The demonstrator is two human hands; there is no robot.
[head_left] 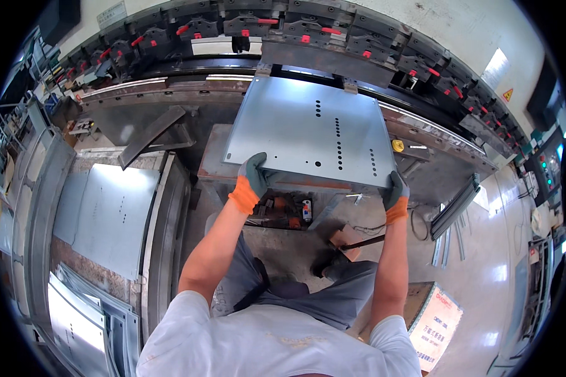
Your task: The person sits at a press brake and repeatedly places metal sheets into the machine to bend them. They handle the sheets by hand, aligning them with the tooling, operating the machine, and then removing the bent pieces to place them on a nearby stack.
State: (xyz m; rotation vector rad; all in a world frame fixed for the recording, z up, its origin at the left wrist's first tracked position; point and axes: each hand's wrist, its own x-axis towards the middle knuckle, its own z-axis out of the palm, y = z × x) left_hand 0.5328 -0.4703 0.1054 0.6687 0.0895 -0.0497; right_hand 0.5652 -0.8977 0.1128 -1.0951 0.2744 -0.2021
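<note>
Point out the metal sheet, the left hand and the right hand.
metal sheet point(308, 129): head view, its flat middle.
left hand point(255, 179): head view, the back of the glove.
right hand point(396, 191): head view, the back of the glove.

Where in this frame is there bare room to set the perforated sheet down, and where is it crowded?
Bare floor lies right of the right hand. The stacked sheets left of the left hand offer a flat top. Both hands grip the perforated sheet; the press brake behind it and the tools beneath are crowded.
</note>
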